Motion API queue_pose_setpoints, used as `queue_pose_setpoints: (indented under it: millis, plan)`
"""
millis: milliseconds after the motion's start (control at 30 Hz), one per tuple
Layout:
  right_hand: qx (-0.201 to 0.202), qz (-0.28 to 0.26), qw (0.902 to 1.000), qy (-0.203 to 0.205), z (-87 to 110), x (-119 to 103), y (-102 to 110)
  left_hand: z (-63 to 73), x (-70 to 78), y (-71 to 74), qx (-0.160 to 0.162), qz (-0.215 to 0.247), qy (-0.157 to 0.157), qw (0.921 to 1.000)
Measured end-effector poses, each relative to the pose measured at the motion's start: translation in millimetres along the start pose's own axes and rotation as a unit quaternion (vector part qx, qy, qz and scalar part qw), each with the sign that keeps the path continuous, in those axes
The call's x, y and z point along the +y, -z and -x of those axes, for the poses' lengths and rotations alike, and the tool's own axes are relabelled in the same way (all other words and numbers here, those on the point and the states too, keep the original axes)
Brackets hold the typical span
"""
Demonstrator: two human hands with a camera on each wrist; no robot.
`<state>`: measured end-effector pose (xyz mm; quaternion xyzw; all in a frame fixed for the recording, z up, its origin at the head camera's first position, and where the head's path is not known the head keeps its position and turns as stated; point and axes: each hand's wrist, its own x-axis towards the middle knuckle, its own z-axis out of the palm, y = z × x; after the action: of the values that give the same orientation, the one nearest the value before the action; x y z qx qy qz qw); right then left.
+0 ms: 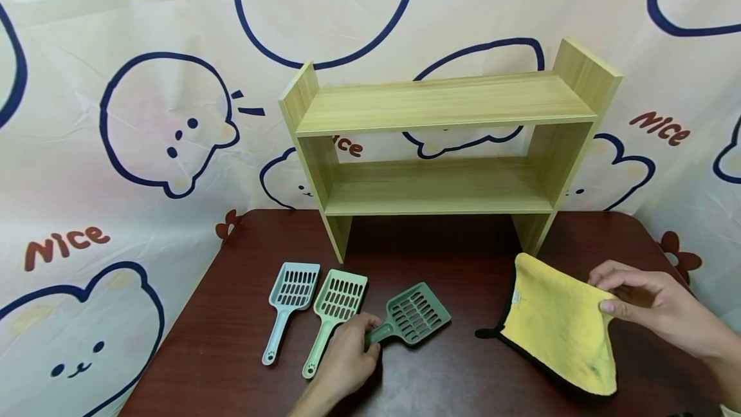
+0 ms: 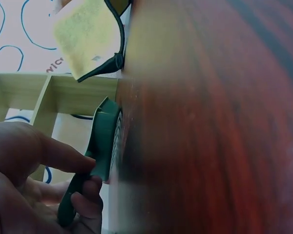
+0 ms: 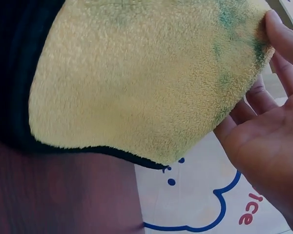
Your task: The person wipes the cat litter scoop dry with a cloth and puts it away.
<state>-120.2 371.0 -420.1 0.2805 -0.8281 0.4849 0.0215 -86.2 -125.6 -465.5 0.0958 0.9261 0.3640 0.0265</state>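
Note:
My left hand grips the handle of a dark green slotted litter scoop, whose head points to the right, low over the table. In the left wrist view, thumb and fingers close round that scoop's handle. My right hand pinches the edge of a yellow cloth with black trim, and the cloth hangs at a slant. Faint green stains mark the cloth in the right wrist view. Left of my left hand lie a light green scoop and a pale blue scoop.
A two-tier wooden shelf stands at the back of the dark red-brown table. Behind it hangs a white curtain printed with bear drawings. The cloth's black loop points left toward the dark green scoop.

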Motion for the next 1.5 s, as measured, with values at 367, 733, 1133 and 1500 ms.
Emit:
queue_pose_setpoints:
  millis: [367,733,1133,1500]
  plan:
    - [0.033,-0.073,0.9957,0.046,-8.1,-8.3,-5.7,-1.7,1.6,6.7,0.011,0.019,-0.017,0.9996]
    - [0.016,-0.185,0.9779,0.095,-15.4,-7.7,-7.6,-2.9,2.6,10.6,0.01,0.033,-0.01,0.9994]
    - [0.045,-0.15,0.9817,0.108,-24.9,-20.5,-14.0,-4.6,9.4,14.6,0.01,0.031,-0.019,0.9993]
    - [0.16,0.092,0.9828,0.007,-36.5,-41.5,-33.2,-13.2,17.1,24.2,0.034,0.025,-0.044,0.9981]
